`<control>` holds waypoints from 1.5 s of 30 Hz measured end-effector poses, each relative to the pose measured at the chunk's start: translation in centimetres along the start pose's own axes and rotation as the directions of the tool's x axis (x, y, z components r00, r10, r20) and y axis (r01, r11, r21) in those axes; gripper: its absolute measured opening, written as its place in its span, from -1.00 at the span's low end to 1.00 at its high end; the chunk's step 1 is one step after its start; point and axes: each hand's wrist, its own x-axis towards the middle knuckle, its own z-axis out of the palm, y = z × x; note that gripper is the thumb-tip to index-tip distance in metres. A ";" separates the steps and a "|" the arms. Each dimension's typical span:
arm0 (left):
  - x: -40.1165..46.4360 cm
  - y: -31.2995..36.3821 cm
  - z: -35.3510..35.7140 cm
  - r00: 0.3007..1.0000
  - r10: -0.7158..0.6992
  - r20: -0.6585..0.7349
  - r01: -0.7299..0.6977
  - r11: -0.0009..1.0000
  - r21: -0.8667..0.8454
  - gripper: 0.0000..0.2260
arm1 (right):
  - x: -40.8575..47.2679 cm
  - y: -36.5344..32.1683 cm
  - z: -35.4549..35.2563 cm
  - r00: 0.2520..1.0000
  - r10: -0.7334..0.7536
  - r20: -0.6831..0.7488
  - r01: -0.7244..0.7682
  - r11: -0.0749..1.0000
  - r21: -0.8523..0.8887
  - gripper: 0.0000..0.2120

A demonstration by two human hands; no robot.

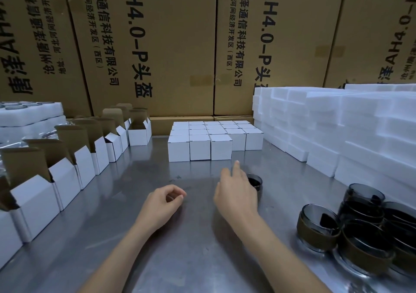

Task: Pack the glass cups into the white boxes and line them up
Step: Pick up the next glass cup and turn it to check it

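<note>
Lighting dim, cool; soft sheen on the metal table (157,171) ahead of both hands; foam stacks (337,123) beyond the right hand glare white; wide-angle bowing at edges; slight softness throughout; faint shadows beneath forearms.

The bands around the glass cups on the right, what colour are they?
Olive-brown bands on dark smoky glass cups, in the head view.
</note>
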 end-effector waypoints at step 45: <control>-0.9 1.7 1.9 0.947 0.298 -0.121 -0.317 0.928 -0.197 -0.44 | 0.6 2.8 2.1 0.959 -0.274 0.075 0.112 0.608 0.786 -0.40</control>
